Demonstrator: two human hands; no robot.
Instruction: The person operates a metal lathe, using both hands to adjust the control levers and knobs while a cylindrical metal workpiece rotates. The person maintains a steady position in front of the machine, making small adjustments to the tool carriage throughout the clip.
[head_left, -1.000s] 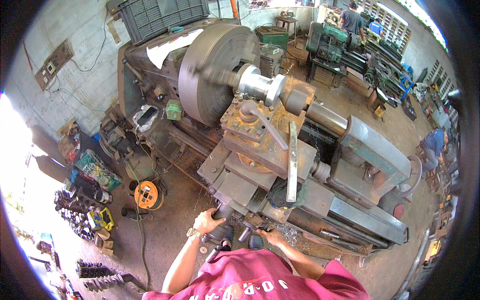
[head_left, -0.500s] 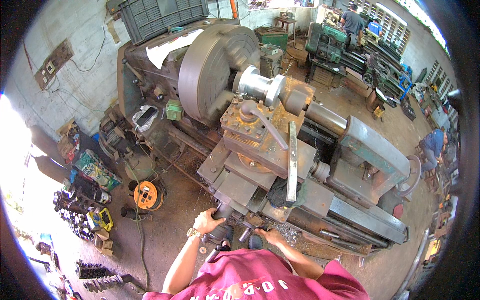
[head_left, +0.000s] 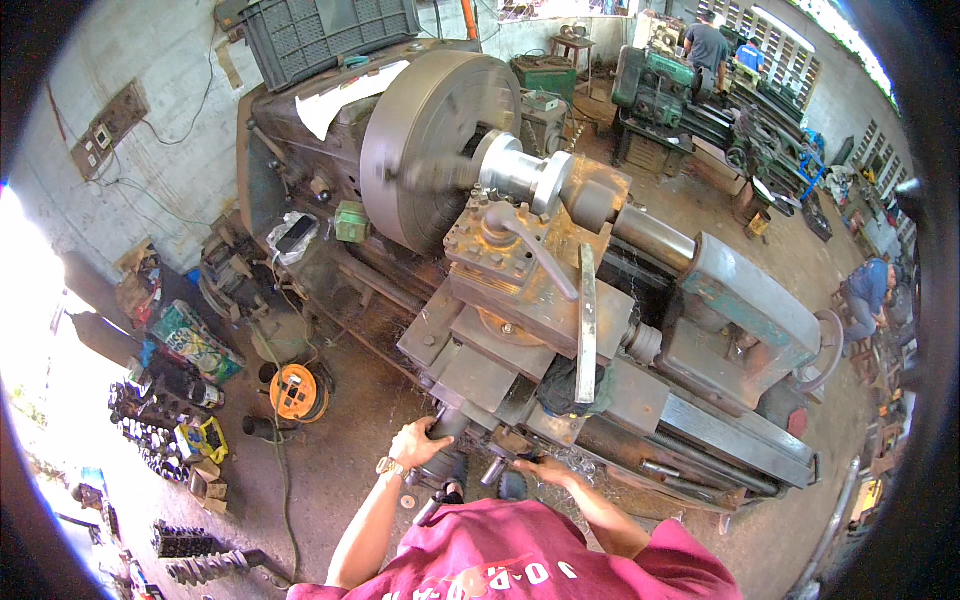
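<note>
I stand at a big old metal lathe (head_left: 740, 300). Its large grey chuck (head_left: 430, 140) is blurred with spin, and a shiny steel workpiece (head_left: 515, 170) sticks out of it toward the tailstock. The rusty tool post (head_left: 505, 245) sits just below the workpiece. My left hand (head_left: 420, 442) is closed around a dark handle at the front of the carriage (head_left: 480, 370). My right hand (head_left: 545, 468) rests on a control low on the carriage apron, its fingers curled over it.
An orange cable reel (head_left: 297, 392) lies on the dirt floor to my left, with rows of dark metal parts (head_left: 150, 400) beyond it. A flat steel bar (head_left: 586, 325) lies across the carriage. Other people work at machines at the back right (head_left: 708, 45) and right (head_left: 868, 290).
</note>
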